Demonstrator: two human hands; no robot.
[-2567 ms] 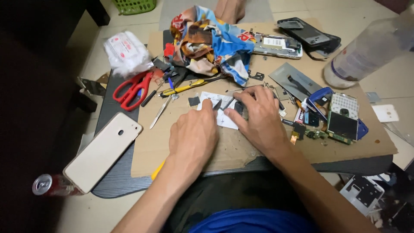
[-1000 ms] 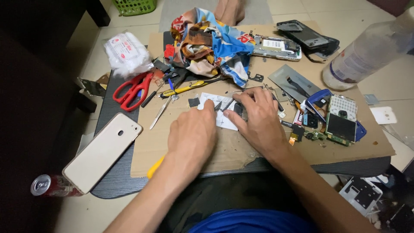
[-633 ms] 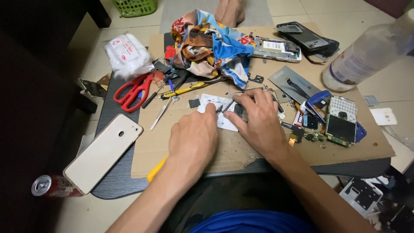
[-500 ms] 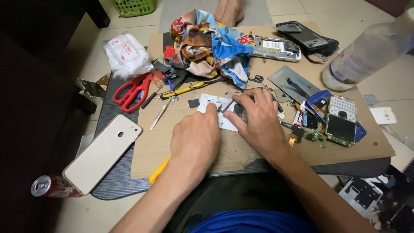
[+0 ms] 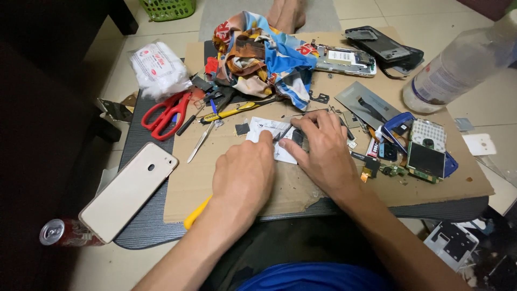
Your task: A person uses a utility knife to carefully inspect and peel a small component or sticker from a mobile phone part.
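Hands (image 5: 285, 161) unmoved, scissors (image 5: 164, 113), gold phone (image 5: 129, 191) left

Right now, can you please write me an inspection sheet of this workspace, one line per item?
Surface: cardboard sheet on a dark low table.
Job's things: white card with a small dark part on it, under both hands.
Clutter: red scissors, gold phone, tweezers, yellow tool, colourful cloth, opened phones, circuit board, plastic bottle.
Grippers: left hand presses the card; right hand fingers the dark part.
Cables: nothing seen.
Surroundings: tiled floor, drink can, green basket, bare feet opposite.
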